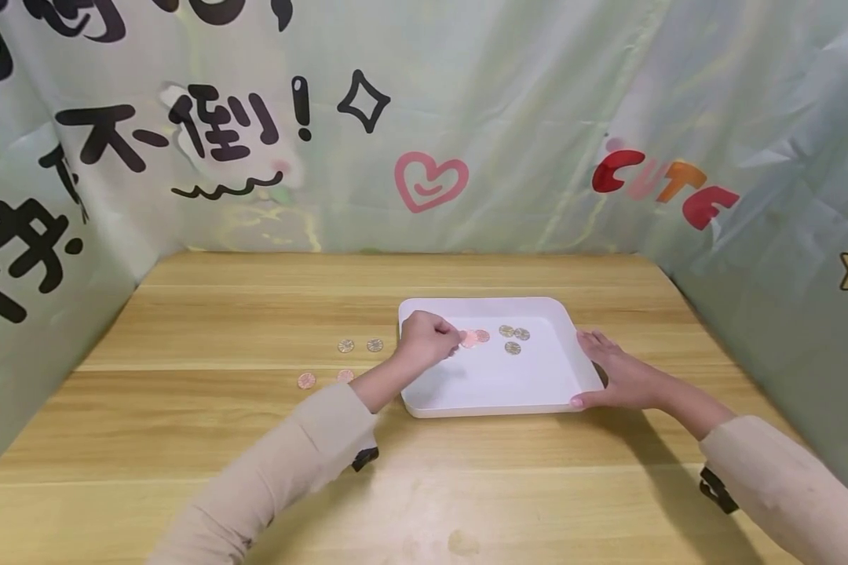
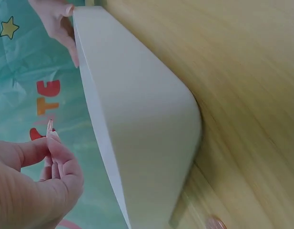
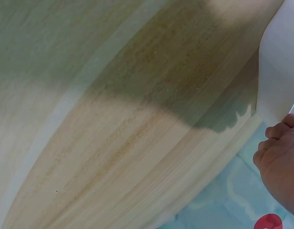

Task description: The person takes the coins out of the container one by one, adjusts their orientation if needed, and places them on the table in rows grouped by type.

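the two beige sleeves come in from the bottom edge of the head view, nearest the camera, over a pale wooden table (image 1: 219, 329) with long plank grain. the left hand (image 1: 427, 339) reaches over the left rim of a shallow white rectangular plastic tray (image 1: 495, 388) with rounded corners, its fingers curled together and pinching a small pinkish round coin (image 1: 469, 339) at the tips; the left wrist view shows the same coin (image 2: 50, 128) held edge-on between thumb and fingers just above the tray's wall (image 2: 137, 119). another pinkish coin (image 1: 483, 336) lies in the tray right beside it, and three silvery coins (image 1: 513, 338) sit in a loose cluster a little further right on the tray floor. the right hand (image 1: 618, 373) rests against the tray's right side, fingers straight and relaxed along the rim, thumb at the near corner. in the right wrist view only a part of that hand (image 3: 280, 162) shows beside the white wall (image 3: 278, 71). on the table left of the tray lie two silvery coins (image 1: 360, 345) side by side, and nearer the camera two pinkish coins (image 1: 307, 380), one close to the left sleeve. a pale green printed cloth backdrop (image 1: 509, 118) with black characters, a pink heart and red letters stands round the table.
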`<state>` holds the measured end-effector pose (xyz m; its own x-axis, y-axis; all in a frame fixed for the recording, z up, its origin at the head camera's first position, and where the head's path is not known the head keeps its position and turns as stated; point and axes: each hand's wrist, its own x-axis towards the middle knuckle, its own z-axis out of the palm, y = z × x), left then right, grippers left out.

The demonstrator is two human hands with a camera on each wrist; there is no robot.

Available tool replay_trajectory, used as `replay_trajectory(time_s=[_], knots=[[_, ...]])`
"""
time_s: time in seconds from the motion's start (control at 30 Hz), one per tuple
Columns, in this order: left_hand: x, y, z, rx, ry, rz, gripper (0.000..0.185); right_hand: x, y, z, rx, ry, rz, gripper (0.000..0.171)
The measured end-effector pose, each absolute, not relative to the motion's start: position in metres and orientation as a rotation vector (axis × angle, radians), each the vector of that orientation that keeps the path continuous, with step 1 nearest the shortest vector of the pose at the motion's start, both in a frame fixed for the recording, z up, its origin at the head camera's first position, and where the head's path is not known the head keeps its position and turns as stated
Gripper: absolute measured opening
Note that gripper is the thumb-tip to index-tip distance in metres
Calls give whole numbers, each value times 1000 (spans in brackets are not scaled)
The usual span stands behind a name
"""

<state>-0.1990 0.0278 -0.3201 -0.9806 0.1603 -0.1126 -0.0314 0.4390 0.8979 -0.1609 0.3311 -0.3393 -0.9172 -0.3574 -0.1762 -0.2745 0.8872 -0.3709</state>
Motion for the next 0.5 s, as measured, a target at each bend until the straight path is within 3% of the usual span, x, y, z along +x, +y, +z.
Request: replay_trajectory(time_s=[0.5], knots=[[-195, -29, -325, 36, 2467, 1624, 13, -160, 333, -340, -505, 2830, -489, 112]])
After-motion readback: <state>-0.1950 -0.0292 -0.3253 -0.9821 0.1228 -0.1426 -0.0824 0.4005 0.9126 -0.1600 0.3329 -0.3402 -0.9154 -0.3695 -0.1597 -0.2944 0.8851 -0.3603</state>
